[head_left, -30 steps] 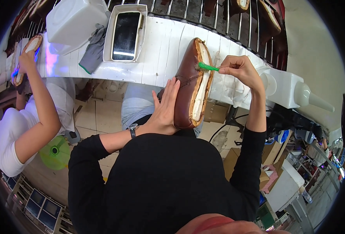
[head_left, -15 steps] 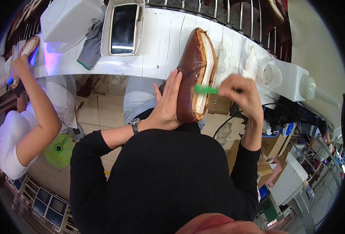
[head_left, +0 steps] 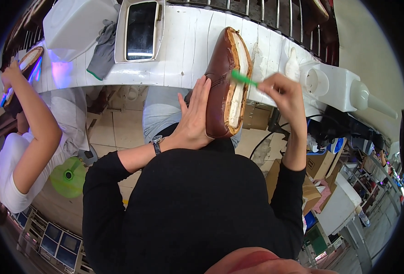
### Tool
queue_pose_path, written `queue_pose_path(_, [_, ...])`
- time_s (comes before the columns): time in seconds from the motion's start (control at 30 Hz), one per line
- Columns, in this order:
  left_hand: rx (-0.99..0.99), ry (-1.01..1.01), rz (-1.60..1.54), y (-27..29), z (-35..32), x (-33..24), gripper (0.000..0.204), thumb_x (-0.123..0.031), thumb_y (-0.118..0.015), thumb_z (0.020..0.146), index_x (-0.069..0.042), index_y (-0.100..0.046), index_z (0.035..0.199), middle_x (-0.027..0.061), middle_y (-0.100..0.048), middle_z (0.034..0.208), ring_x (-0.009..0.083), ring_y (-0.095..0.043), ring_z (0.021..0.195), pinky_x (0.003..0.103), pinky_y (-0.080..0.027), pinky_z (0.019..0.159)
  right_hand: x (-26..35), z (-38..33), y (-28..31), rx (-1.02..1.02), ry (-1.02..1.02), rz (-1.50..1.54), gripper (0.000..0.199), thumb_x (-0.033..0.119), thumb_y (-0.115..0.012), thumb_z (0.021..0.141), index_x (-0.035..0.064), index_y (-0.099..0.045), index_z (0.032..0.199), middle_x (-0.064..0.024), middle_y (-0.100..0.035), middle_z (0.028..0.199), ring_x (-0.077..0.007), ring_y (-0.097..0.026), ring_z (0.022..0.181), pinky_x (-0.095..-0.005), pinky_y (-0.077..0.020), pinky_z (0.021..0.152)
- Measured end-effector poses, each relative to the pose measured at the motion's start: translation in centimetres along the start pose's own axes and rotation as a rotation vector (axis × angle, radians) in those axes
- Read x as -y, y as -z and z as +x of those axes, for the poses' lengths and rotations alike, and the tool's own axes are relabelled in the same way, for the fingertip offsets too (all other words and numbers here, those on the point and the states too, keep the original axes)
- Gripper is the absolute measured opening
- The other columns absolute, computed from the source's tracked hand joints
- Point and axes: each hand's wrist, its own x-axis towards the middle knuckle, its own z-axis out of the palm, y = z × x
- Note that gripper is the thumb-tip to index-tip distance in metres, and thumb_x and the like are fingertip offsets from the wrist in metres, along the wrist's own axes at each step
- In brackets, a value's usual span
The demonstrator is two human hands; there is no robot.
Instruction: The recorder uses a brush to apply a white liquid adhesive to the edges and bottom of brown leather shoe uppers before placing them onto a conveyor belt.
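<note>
While the shoe (head_left: 218, 98) spans the near edge of the table (head_left: 186, 50), sole (head_left: 237, 102) facing right, the left hand (head_left: 195, 119) lies open against its side — the right hand (head_left: 285, 93) pinches a brush (head_left: 247, 81). Likely stiff but slick, the shoe suits a palm there.

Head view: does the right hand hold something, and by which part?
The right hand holds a green brush by its handle end, away from the brown shoe.
</note>
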Motion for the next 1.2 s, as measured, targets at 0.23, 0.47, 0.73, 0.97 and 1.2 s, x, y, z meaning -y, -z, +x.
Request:
queue_pose_path(0.23, [0.009, 0.011, -0.041, 0.3, 0.2, -0.3, 0.12, -0.039, -0.079, 0.076, -0.003, 0.006, 0.152, 0.0272, 0.0, 0.157, 0.0432, -0.001, 0.147, 0.074, 0.003, 0.104, -0.5, 2.2, 0.6, -0.107, 0.082, -0.037, 0.01, 0.013, -0.075, 0.083, 0.0029, -0.074, 0.085, -0.0025, -0.062, 0.07, -0.0064, -0.044, 0.058, -0.024, -0.0325, 0.051])
queue_pose_path(0.47, [-0.006, -0.003, -0.011, 0.1, 0.0, -0.2, 0.12, -0.038, -0.079, 0.075, -0.003, 0.006, 0.153, 0.0271, 0.001, 0.157, 0.0429, -0.002, 0.147, 0.075, 0.002, 0.104, -0.3, 1.6, 0.7, 0.02, 0.107, -0.031, 0.01, 0.013, -0.075, 0.082, 0.004, -0.074, 0.084, -0.0007, -0.063, 0.07, -0.007, -0.043, 0.059, -0.0255, -0.0323, 0.052])
queue_pose_path(0.73, [0.014, 0.031, -0.022, 0.2, 0.2, -0.5, 0.121, -0.035, -0.08, 0.075, -0.004, 0.007, 0.153, 0.0272, 0.001, 0.157, 0.0427, -0.002, 0.147, 0.075, 0.002, 0.104, -2.7, 5.5, 1.1, -0.022, 0.158, -0.01, 0.015, 0.02, -0.076, 0.083, 0.0047, -0.074, 0.083, 0.0034, -0.059, 0.065, -0.0052, -0.038, 0.056, -0.0242, -0.0286, 0.05])
queue_pose_path(0.97, [0.005, 0.025, -0.021, 0.2, 0.1, -0.4, 0.12, -0.036, -0.079, 0.075, -0.006, 0.007, 0.153, 0.0265, 0.001, 0.158, 0.0416, -0.002, 0.148, 0.076, 0.001, 0.103, -0.6, 1.1, 0.9, 0.162, -0.002, 0.126, 0.009, 0.011, -0.076, 0.082, 0.003, -0.073, 0.082, 0.0014, -0.06, 0.066, -0.005, -0.041, 0.059, -0.0246, -0.0298, 0.052])
queue_pose_path(1.2, [0.002, 0.011, -0.007, 0.0, 0.2, -0.4, 0.12, -0.04, -0.078, 0.076, -0.005, 0.007, 0.153, 0.0263, 0.001, 0.158, 0.041, -0.001, 0.148, 0.076, 0.0, 0.103, 1.5, -2.2, 0.4, 0.333, 0.183, 0.234, 0.011, 0.005, -0.075, 0.08, -0.0037, -0.068, 0.081, -0.0013, -0.062, 0.073, -0.0073, -0.051, 0.066, -0.0224, -0.0386, 0.06])
